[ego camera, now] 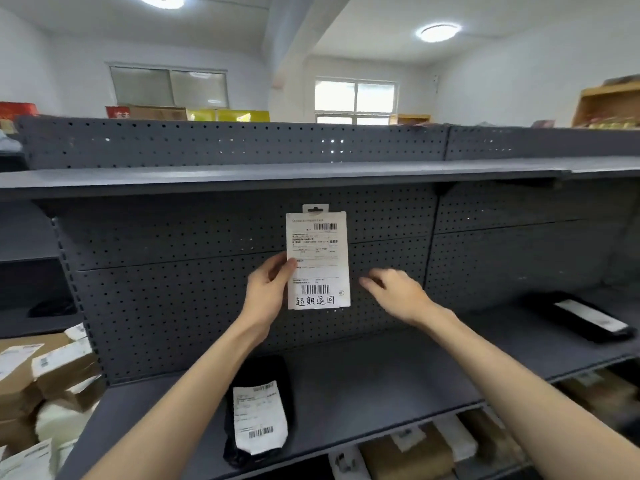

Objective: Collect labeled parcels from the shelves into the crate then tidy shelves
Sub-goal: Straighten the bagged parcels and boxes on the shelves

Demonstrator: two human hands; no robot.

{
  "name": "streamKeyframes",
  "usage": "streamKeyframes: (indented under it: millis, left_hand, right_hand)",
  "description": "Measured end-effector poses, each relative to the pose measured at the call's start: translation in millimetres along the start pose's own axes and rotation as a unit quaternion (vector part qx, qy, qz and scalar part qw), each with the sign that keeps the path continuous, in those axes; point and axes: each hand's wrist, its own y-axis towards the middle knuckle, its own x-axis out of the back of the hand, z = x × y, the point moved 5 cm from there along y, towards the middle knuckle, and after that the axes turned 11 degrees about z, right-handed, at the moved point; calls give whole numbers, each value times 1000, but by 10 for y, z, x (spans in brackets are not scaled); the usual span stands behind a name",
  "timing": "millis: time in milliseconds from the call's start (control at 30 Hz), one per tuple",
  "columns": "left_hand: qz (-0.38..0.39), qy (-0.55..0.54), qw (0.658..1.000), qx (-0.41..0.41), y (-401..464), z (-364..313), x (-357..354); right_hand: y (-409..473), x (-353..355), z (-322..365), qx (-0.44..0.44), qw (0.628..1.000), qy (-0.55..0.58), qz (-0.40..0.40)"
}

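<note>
Grey pegboard shelving (pixel 207 306) fills the view. On the shelf deck, a black soft-bag parcel (pixel 258 410) lies at lower centre, another (pixel 585 320) far right. The flat white labeled parcel (pixel 318 259) is held up against the backboard: looks thin, light, stiff card, so best pinched at an edge. Left hand (pixel 268 289) pinches its left edge; right hand (pixel 394 292) is just beside it, fingers loose, holding nothing.
</note>
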Motion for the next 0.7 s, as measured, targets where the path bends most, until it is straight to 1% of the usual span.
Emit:
streamKeyframes:
  millis: [67,167,300,500,700]
  left_hand:
    - [38,-17,999,-2,152,37,-317]
    - [99,-41,994,1,332,101,-848]
    - [187,-58,981,10,459,162,-1624]
    - [298,-110,948,17,406,152,-2837]
    - [399,-140,906,18,163,83,-4057]
  right_hand:
    - [-122,222,-336,-46,996,-74,-24]
    - [-422,570,-840,-119,978,-165,-49]
    - [-1015,1036,-1427,-230,940,-249,-41]
    - [-2186,1584,-2080,-367,886,-279,-55]
    - [-3209,1862,-2549,-467,836,-282,-59]
